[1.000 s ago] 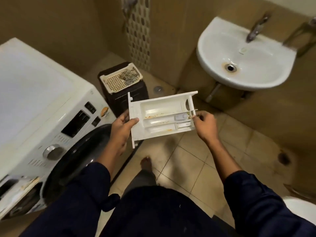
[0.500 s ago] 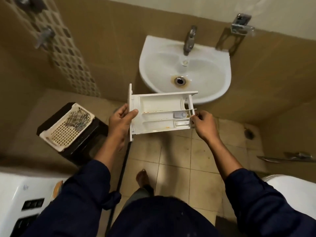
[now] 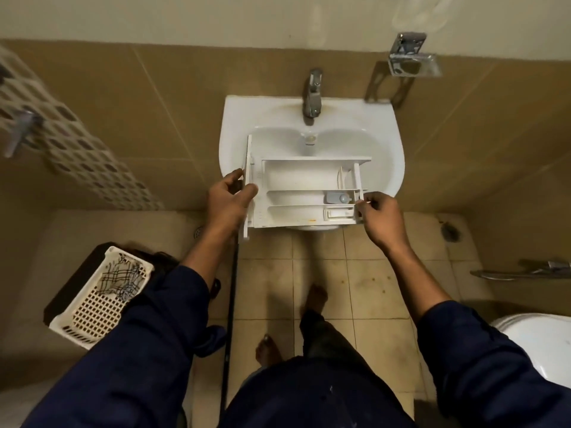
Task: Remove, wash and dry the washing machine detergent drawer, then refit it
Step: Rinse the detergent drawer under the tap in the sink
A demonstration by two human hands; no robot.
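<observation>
Holding drawer (image 3: 296, 177) over sink (image 3: 387, 134); drain seemingly hidden.

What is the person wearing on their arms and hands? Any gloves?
No gloves: the left hand and right hand are bare, with no rings or watch showing. Dark navy long sleeves, the left sleeve and right sleeve, are pushed up, leaving the forearms bare.

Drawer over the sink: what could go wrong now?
1. The right hand only pinches the drawer end with fingertips. Once wet, it might slip and knock the sink, or fall on the tiles near the bare foot.
2. The small blue piece inside could wash loose.
3. Water from the tap may splash the long sleeves.
</observation>
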